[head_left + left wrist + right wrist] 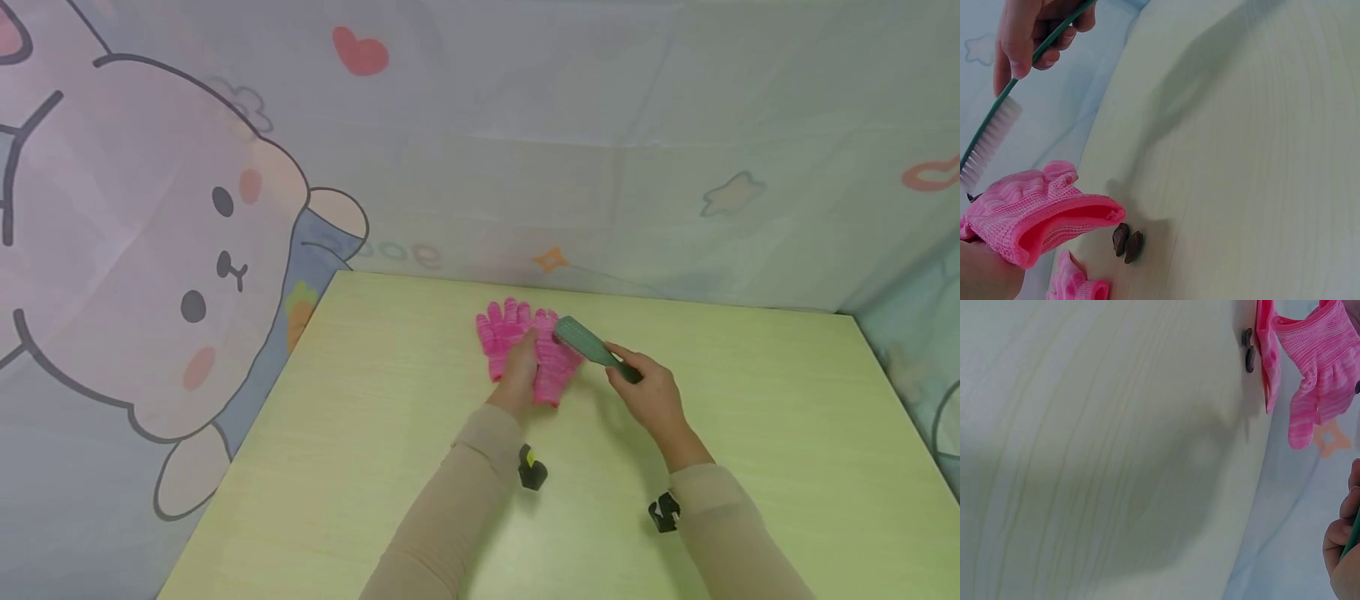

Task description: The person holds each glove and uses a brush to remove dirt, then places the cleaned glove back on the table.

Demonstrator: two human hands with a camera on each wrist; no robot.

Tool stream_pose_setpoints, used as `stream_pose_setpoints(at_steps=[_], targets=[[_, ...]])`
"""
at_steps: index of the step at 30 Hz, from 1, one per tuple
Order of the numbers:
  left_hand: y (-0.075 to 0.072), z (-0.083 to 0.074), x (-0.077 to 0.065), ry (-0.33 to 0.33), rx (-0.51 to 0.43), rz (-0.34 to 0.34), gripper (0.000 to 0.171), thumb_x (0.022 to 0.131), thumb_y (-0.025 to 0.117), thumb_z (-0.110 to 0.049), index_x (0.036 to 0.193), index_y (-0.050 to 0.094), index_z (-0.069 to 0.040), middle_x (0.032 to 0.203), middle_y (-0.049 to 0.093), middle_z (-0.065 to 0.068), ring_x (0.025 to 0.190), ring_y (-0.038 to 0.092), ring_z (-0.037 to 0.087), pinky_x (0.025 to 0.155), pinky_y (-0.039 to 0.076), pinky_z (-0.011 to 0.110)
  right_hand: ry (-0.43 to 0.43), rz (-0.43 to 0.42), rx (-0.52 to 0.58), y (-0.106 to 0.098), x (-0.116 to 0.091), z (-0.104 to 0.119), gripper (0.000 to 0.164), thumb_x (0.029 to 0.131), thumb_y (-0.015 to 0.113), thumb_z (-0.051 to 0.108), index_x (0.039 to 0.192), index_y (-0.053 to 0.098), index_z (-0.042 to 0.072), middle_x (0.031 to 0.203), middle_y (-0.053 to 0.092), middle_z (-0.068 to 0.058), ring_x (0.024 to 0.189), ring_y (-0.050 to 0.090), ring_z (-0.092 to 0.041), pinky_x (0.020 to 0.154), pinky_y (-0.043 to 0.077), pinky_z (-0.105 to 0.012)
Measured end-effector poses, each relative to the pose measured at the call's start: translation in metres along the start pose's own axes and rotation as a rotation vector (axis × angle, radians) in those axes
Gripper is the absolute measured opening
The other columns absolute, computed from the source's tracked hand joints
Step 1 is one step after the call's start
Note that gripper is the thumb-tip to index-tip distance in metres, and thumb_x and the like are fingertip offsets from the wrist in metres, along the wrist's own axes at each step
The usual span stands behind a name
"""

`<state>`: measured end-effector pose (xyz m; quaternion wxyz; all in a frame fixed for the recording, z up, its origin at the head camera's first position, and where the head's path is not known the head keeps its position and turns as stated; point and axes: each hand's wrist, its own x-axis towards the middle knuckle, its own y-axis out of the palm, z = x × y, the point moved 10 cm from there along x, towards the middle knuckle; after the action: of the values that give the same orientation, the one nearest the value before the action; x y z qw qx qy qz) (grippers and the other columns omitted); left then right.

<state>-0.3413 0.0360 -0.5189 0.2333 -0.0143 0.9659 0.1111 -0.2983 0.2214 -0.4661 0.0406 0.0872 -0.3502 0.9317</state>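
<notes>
Coarse, matt pink knit on that lifted glove (pixel 557 367); smooth, plastic-looking green on the brush (pixel 588 343), fine white bristles (pixel 991 140); wood-grained tabletop (pixel 390 400), faintly glossy; creased cloth backdrop (pixel 510 167)!

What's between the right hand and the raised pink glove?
The green brush: the right hand grips its handle, bristles toward the raised pink glove. Left wrist view shows it.

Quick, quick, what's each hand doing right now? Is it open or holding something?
Left hand: holding a pink glove.
Right hand: closed, holding a green brush by its handle.
</notes>
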Motion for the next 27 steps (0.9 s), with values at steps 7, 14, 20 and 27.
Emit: stream_pose_setpoints(at_steps=[7, 14, 20, 27], targets=[[0.000, -0.001, 0.003, 0.036, -0.014, -0.004, 0.048, 0.099, 0.036, -0.039, 0.132, 0.046, -0.006, 0.125, 0.055, 0.004, 0.119, 0.047, 0.018, 0.101, 0.036, 0.031, 0.004, -0.008, -0.019, -0.002, -0.001, -0.003, 0.038, 0.090, 0.059, 0.023, 0.128, 0.057, 0.017, 0.097, 0.061, -0.012, 0.077, 0.051, -0.023, 0.063, 0.042, -0.033], [0.001, 0.002, 0.007, 0.021, -0.018, -0.014, 0.052, 0.098, 0.037, -0.042, 0.136, 0.042, -0.007, 0.132, 0.051, 0.004, 0.123, 0.044, 0.019, 0.104, 0.033, 0.032, -0.002, -0.012, -0.019, -0.003, -0.001, -0.003, 0.038, 0.090, 0.059, 0.023, 0.128, 0.058, 0.017, 0.094, 0.061, -0.011, 0.075, 0.050, -0.023, 0.062, 0.041, -0.033], [0.001, 0.000, 0.009, 0.021, -0.055, -0.020, 0.053, 0.098, 0.038, -0.041, 0.137, 0.041, -0.006, 0.133, 0.049, 0.005, 0.123, 0.043, 0.020, 0.104, 0.033, 0.032, -0.017, -0.021, -0.001, -0.005, 0.003, -0.003, 0.037, 0.090, 0.060, 0.022, 0.126, 0.059, 0.016, 0.092, 0.061, -0.011, 0.074, 0.050, -0.023, 0.061, 0.042, -0.032], [0.002, 0.007, 0.011, 0.002, 0.136, -0.029, 0.054, 0.096, 0.039, -0.045, 0.135, 0.044, -0.008, 0.127, 0.052, 0.007, 0.110, 0.051, 0.021, 0.093, 0.043, 0.034, -0.007, -0.034, 0.046, -0.007, 0.009, -0.001, 0.037, 0.090, 0.059, 0.022, 0.126, 0.059, 0.017, 0.096, 0.061, -0.011, 0.076, 0.050, -0.022, 0.064, 0.043, -0.033]])
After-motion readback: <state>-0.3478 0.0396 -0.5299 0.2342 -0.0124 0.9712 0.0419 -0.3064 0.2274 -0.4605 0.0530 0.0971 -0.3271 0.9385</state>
